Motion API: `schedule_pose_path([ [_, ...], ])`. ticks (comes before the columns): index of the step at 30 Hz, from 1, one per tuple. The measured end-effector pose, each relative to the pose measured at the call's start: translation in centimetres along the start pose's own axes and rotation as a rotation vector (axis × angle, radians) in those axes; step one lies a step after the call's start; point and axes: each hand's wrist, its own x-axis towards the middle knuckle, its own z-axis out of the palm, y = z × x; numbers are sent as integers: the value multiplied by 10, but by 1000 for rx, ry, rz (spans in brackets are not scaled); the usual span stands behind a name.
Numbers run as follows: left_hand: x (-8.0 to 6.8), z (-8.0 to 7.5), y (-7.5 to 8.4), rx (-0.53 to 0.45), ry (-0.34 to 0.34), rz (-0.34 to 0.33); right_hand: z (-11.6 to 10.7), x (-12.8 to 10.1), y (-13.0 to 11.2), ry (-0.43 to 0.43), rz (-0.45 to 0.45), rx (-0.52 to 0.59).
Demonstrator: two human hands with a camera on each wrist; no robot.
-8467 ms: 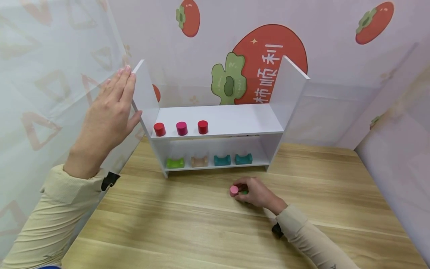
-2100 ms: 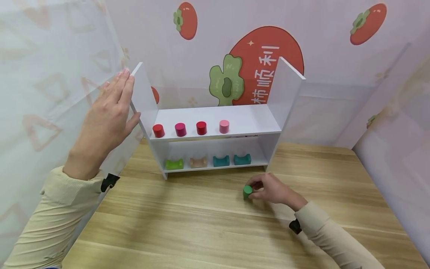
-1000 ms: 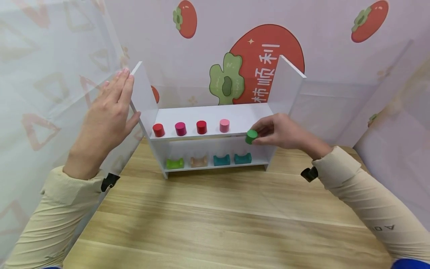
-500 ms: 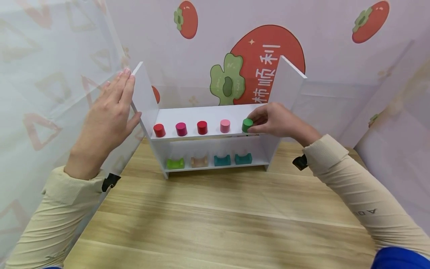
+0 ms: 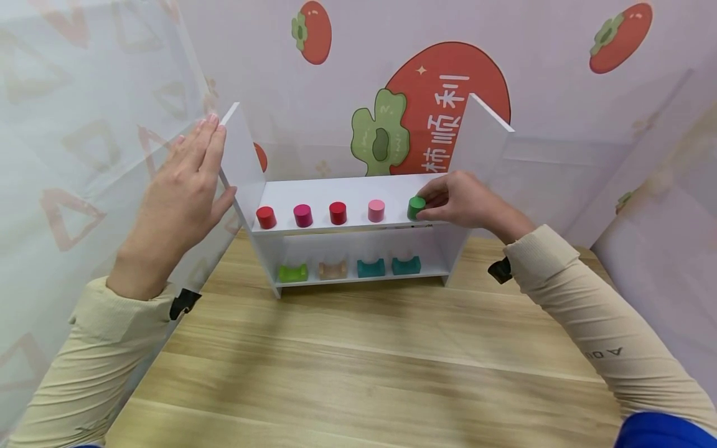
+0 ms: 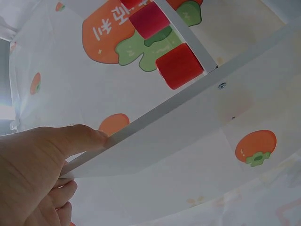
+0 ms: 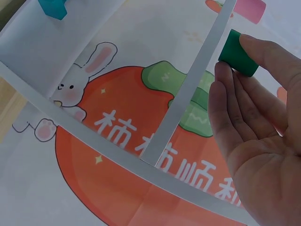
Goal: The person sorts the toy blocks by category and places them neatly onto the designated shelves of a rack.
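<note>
A white two-tier shelf (image 5: 358, 193) stands on the table. Its left side panel (image 6: 155, 136) passes between the thumb and fingers of my left hand (image 5: 182, 186), which holds it steady. My right hand (image 5: 462, 199) pinches a green cylinder block (image 5: 416, 208) between thumb and fingertips at the right of the upper tier. Leftward along the same tier stand a pink cylinder block (image 5: 376, 211), a dark red cylinder (image 5: 338, 213), a magenta cylinder (image 5: 303, 216) and a red cylinder (image 5: 266, 218). In the right wrist view the green block's side shows.
On the lower tier sit notched blocks: lime green (image 5: 293, 273), beige (image 5: 333, 269), teal (image 5: 371, 268) and another teal block (image 5: 406, 266). The wooden table (image 5: 358, 373) stretches in front. The shelf's right side panel (image 5: 482, 143) rises beside my right hand.
The pink cylinder went from my right hand onto the upper tier. My right hand then lifted the green cylinder from the table to that tier, right of the pink one. My left hand stayed put.
</note>
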Motion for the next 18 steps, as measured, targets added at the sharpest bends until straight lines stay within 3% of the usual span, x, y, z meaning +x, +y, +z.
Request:
schedule_pose_path([
  [18,-1,1,-1,8,6,11,0,-5,-1,-6,-3,-18],
])
